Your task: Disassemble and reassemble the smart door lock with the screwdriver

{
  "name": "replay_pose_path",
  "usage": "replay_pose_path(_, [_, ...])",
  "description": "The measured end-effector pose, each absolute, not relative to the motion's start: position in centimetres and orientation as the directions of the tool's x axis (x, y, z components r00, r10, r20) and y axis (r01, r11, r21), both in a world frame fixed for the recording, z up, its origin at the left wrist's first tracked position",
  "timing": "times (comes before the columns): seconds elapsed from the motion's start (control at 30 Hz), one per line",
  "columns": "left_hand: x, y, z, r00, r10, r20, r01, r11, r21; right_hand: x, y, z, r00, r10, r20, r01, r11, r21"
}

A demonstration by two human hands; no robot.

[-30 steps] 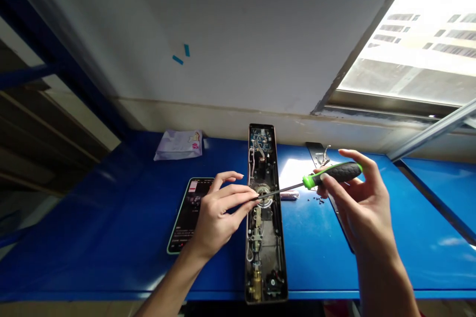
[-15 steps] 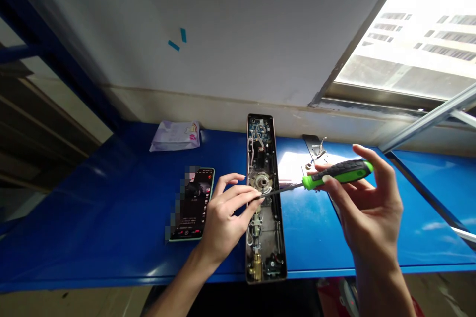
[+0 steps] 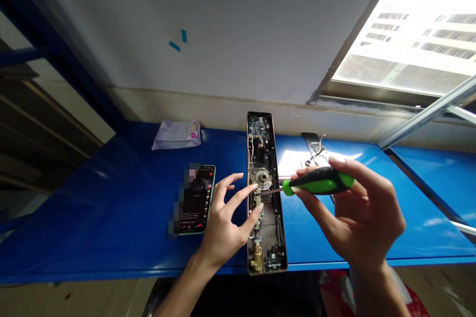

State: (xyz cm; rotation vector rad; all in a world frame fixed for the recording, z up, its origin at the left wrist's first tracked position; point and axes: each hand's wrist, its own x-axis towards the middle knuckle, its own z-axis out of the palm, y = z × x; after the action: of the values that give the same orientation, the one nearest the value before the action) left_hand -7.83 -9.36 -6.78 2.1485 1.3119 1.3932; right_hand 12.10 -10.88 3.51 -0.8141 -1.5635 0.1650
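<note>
A long, narrow door-lock body [image 3: 273, 237] lies open on the blue bench [image 3: 111, 208], its circuit board, wires and metal parts exposed. My right hand [image 3: 357, 213] is closed around a green-and-black screwdriver [image 3: 316, 184], whose tip reaches the round metal hub [image 3: 262, 178] in the lock's middle. My left hand [image 3: 223, 218] rests against the lock's left edge, fingers spread, fingertips touching the frame near the screwdriver tip.
A phone [image 3: 195, 199] with a lit screen lies left of the lock. A lilac packet [image 3: 177, 133] sits near the wall. A dark metal plate [image 3: 316, 151] with small parts lies right of the lock. A window and metal rail are at right.
My right hand has brought the screwdriver left and lower, its tip now on the lock's hub. My left hand's fingers have let go of the shaft and spread against the lock's edge.
</note>
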Motion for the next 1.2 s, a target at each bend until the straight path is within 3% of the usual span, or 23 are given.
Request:
replay_pose_path(0.23, [-7.7, -9.3, -7.8, 0.148, 0.816, 0.559, 0.525, -0.544, 0.655, 11.6, -10.6, 2.5, -0.125, 0.556, 0.822, 0.471, 0.762, -0.444])
replay_pose_path(0.43, [-7.8, -9.1, -8.1, 0.164, 0.838, 0.521, 0.462, -0.532, 0.709, 10.8, -10.2, 4.2, -0.297, 0.506, 0.81, 0.591, 0.764, -0.26])
replay_pose_path(0.63, [-8.0, -9.0, -8.2, 0.172, 0.852, 0.494, 0.44, -0.515, 0.736, 10.5, -10.4, 4.5, -0.238, 0.582, 0.778, 0.413, 0.785, -0.461])
replay_pose_path(0.8, [-8.1, -9.0, -8.4, 0.167, 0.858, 0.485, 0.427, -0.506, 0.749, 10.7, -10.0, 4.2, -0.147, 0.514, 0.845, 0.501, 0.776, -0.384])
replay_pose_path(0.97, [-8.0, -9.1, -8.6, 0.167, 0.874, 0.455, 0.39, -0.483, 0.784, 10.6, -9.8, 4.8, -0.257, 0.593, 0.763, 0.401, 0.784, -0.474])
replay_pose_path(1.1, [-8.0, -9.0, -8.6, 0.171, 0.876, 0.452, 0.415, -0.48, 0.773, 10.5, -9.2, 4.9, -0.156, 0.513, 0.844, 0.462, 0.793, -0.396])
replay_pose_path(1.2, [-8.0, -9.0, -8.7, 0.176, 0.879, 0.443, 0.407, -0.475, 0.78, 10.7, -8.8, 5.0, -0.2, 0.519, 0.831, 0.529, 0.771, -0.354])
